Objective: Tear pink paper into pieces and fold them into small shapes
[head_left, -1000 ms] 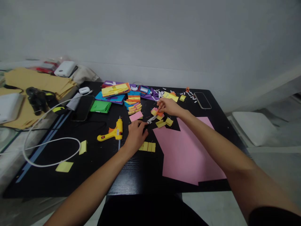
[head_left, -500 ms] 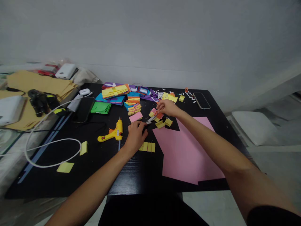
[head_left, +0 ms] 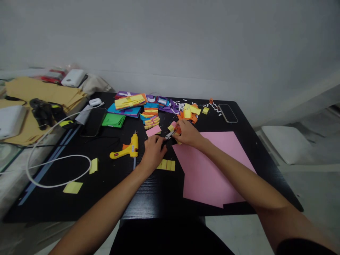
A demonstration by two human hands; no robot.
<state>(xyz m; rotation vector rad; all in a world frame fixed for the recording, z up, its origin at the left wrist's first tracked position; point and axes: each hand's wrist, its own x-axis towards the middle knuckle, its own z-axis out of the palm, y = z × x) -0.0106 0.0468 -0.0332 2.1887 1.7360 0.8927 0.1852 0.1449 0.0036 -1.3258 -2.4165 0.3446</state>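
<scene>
Small scissors point(head_left: 169, 135) lie slantwise between my hands, their dark handles beside my left fingertips and their blades pointing toward my right hand. The fingers of my left hand point(head_left: 153, 151) are curled at the handles. My right hand point(head_left: 188, 134) is pinched over small paper pieces near the blade tips, with an orange paper piece point(head_left: 177, 131) at its fingertips. It hides most of that little pile. A pink paper slip point(head_left: 153, 131) is just beyond my left hand, and a creased yellow paper strip point(head_left: 166, 165) is on its near side.
Pink sheets point(head_left: 207, 170) spread under my right forearm. A yellow glue gun point(head_left: 130, 148) lies left of my left hand. Folded coloured papers point(head_left: 130, 102) and paper scraps point(head_left: 190, 111) line the back. A phone point(head_left: 227, 113) is far right; a white cable point(head_left: 60, 159) loops at left.
My right hand has moved down and slightly nearer, now covering yellow pieces that showed before and exposing orange paper behind it. My left hand and the scissors have stayed in place.
</scene>
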